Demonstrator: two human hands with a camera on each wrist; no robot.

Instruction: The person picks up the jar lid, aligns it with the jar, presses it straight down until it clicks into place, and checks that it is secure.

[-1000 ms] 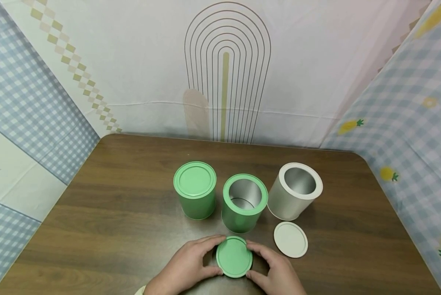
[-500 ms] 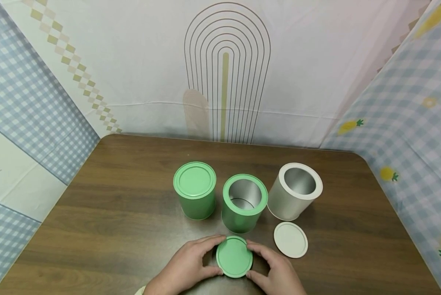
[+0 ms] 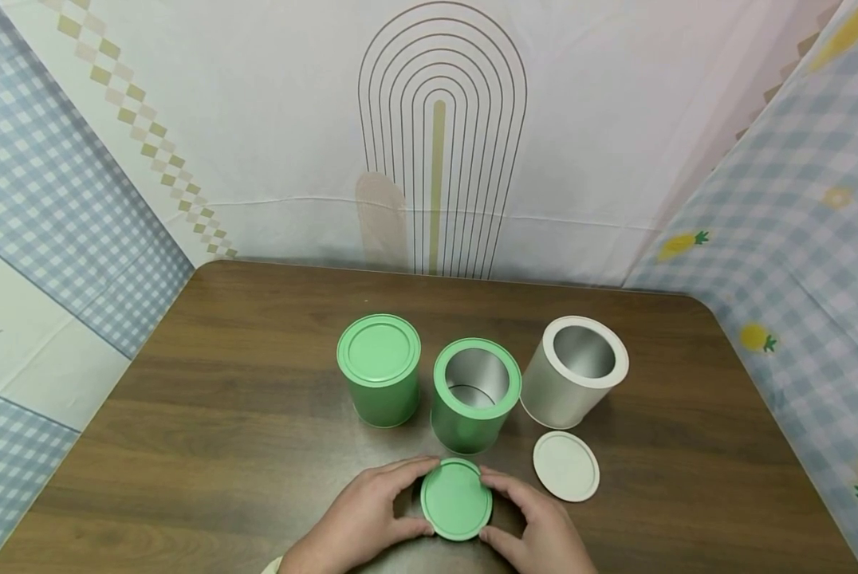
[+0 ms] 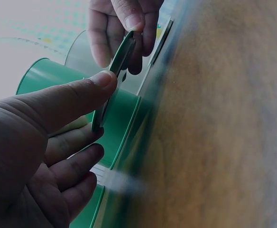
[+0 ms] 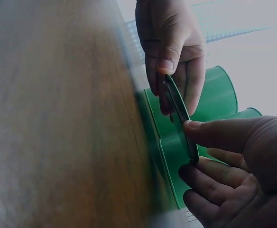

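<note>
Green lid (image 3: 455, 500): held just above the worktop (image 3: 221, 446), near edge, in front of the open green tin (image 3: 475, 395). Left hand (image 3: 360, 518) and right hand (image 3: 540, 522) each pinched its rim, thumb and fingers clamped. Closed green tin (image 3: 379, 369) stood left; white tin (image 3: 574, 371) right, white lid (image 3: 565, 466) lying before it.

Both hands are at the near edge of the table, close together. The left hand (image 3: 360, 514) has its thumb and curled fingers pinching the left rim of a green lid (image 3: 455, 500). The right hand (image 3: 540, 522) pinches the opposite rim in the same way.
</note>
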